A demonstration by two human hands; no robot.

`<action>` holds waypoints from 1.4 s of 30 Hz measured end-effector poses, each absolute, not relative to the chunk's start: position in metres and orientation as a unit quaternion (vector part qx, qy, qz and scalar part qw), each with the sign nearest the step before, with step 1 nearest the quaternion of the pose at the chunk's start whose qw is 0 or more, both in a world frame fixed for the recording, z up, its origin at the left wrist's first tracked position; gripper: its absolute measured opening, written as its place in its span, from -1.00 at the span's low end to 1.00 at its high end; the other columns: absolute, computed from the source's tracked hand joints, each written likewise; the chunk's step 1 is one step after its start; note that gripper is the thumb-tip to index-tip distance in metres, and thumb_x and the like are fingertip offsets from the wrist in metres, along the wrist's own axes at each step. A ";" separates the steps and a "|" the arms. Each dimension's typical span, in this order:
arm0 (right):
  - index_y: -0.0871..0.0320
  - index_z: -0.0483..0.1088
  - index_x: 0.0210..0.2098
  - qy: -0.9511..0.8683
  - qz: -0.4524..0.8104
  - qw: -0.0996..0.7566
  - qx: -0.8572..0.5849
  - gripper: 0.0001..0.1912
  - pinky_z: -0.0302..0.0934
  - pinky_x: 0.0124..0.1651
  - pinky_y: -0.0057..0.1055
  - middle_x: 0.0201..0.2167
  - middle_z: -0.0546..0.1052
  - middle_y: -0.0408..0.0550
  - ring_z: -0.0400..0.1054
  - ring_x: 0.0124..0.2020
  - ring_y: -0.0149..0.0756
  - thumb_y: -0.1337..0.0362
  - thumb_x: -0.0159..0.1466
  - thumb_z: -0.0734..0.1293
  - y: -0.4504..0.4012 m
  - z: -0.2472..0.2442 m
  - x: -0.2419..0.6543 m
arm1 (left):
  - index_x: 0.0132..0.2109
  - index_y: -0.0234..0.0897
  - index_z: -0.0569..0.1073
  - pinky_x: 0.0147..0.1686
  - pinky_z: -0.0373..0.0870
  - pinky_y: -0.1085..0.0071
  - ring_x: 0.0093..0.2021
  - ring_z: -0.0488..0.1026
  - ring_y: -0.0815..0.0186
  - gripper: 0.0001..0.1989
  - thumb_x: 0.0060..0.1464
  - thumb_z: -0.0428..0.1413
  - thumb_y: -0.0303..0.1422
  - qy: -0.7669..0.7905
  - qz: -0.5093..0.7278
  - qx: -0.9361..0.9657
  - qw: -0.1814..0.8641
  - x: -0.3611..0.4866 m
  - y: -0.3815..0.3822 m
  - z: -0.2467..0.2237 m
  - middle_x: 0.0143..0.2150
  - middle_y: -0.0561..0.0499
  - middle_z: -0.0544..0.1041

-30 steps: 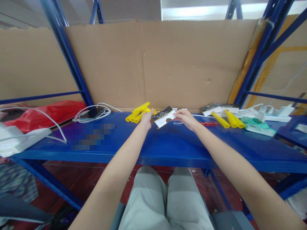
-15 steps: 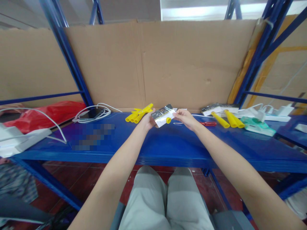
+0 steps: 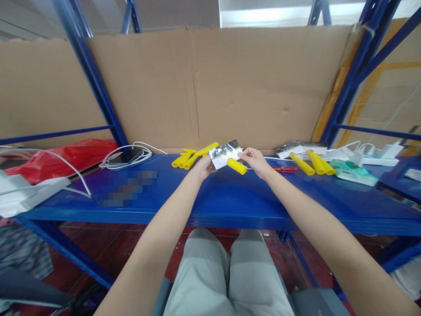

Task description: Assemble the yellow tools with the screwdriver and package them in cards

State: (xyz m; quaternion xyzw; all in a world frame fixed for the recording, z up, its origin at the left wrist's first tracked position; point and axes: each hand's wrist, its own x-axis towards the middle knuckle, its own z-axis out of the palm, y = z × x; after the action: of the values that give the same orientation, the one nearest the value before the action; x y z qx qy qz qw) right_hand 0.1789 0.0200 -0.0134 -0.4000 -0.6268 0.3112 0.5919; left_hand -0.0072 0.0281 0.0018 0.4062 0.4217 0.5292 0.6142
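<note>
Above the middle of the blue table, a black and white printed card (image 3: 221,159) is held between both hands. My left hand (image 3: 204,166) is closed on its left edge, and my right hand (image 3: 252,159) pinches its right edge. A yellow tube (image 3: 237,166) lies across the card's lower right, its round end towards me. Several yellow tubes (image 3: 186,159) rest just behind and left of my left hand; one reaches close to the card. A red-handled screwdriver (image 3: 284,169) lies right of my right hand.
On the right are yellow tubes (image 3: 316,162), printed cards (image 3: 297,148), a green and white packet (image 3: 353,172) and a white power strip (image 3: 381,161). On the left lie a red bag (image 3: 75,153), coiled white cable (image 3: 144,153) and white boxes (image 3: 19,197). Cardboard (image 3: 256,87) stands behind.
The card has tilted in my hands and shows a different face or angle. The yellow tube on it now shows lengthwise instead of end-on.
</note>
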 end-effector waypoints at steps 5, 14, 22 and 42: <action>0.08 0.25 -0.56 -0.607 0.322 0.601 -0.409 -0.56 0.23 -0.33 -0.38 -0.54 0.44 -0.18 0.31 -0.43 -0.33 -0.07 -0.08 0.48 0.018 -0.010 0.181 | -0.30 -0.21 0.51 0.01 0.35 0.10 -0.12 0.53 0.14 -0.83 0.13 0.01 -0.35 0.418 0.507 0.437 0.615 -0.007 0.025 0.003 -0.24 -0.09 0.62; 0.10 0.27 -0.59 -0.602 0.327 0.599 -0.413 -0.65 0.23 -0.26 -0.38 -0.53 0.44 -0.20 0.32 -0.41 -0.36 0.08 -0.02 0.49 0.017 -0.012 0.177 | -0.32 -0.23 0.46 -0.21 0.44 0.32 -0.34 0.52 0.28 -0.87 0.14 0.03 -0.47 0.419 0.525 0.403 0.622 -0.006 0.020 0.010 -0.42 0.00 0.57; 0.09 0.26 -0.58 -0.591 0.319 0.606 -0.428 -0.63 0.27 -0.25 -0.33 -0.52 0.47 -0.17 0.37 -0.39 -0.29 0.03 -0.04 0.49 0.016 -0.010 0.177 | -0.23 -0.22 0.49 -0.31 0.43 0.39 -0.39 0.53 0.30 -0.86 0.17 0.03 -0.41 0.425 0.528 0.400 0.618 -0.005 0.026 0.006 -0.41 -0.01 0.59; 0.11 0.26 -0.61 -0.563 0.344 0.613 -0.434 -0.64 0.34 -0.24 -0.33 -0.57 0.44 -0.18 0.37 -0.45 -0.37 0.13 -0.03 0.51 0.025 -0.014 0.183 | -0.12 -0.21 0.49 -0.23 0.45 0.14 -0.21 0.54 0.08 -0.48 0.21 -0.18 0.05 0.363 0.461 0.413 0.696 -0.004 0.020 0.007 -0.28 -0.18 0.59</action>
State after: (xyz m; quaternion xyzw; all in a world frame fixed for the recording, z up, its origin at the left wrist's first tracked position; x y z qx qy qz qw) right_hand 0.1828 0.0248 -0.0145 -0.4336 -0.5634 0.3438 0.6135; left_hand -0.0037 0.0196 0.0068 0.4135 0.3625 0.4612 0.6964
